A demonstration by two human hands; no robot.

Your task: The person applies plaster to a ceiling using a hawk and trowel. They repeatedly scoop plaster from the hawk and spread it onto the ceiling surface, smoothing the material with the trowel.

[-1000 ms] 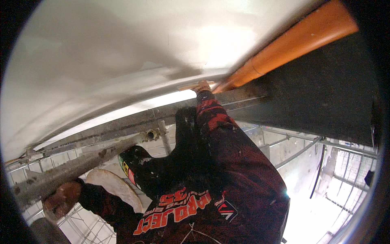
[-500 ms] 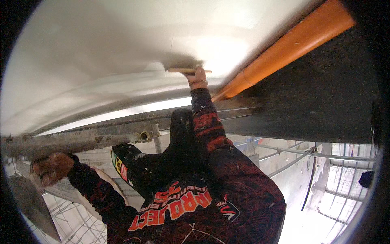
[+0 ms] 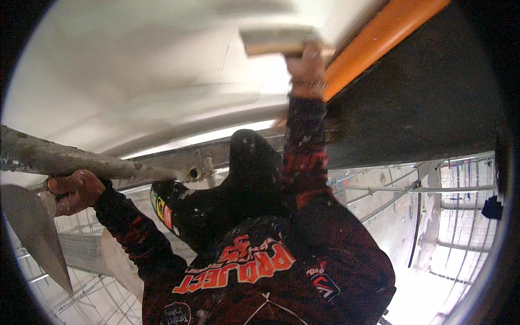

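Note:
Raised to a smooth white curved surface, my right hand (image 3: pixel 307 64) is closed on a wide scraper (image 3: pixel 279 42) with a grey blade and a tan back edge. Motion blurs both, and whether the blade touches the surface I cannot tell. My left hand (image 3: pixel 76 190) is closed, just below a grey, crusted scaffold tube (image 3: pixel 70 157). Its fingers pinch the edge of a grey flat plate (image 3: pixel 35 233) with a pointed lower corner. The plate's left side runs out of the picture.
An orange pipe (image 3: pixel 374 46) runs diagonally beside the white surface (image 3: pixel 162 59), close to my right hand. Beyond it lies a dark broad panel (image 3: pixel 422 103). An open tube end (image 3: pixel 193 174) faces me. Scaffold bars (image 3: pixel 460 189) stand at the lower right and lower left.
My right hand and the scraper have moved up and to the right, toward the orange pipe. My left hand has risen slightly with the grey plate, and the scaffold tube shows at a different tilt.

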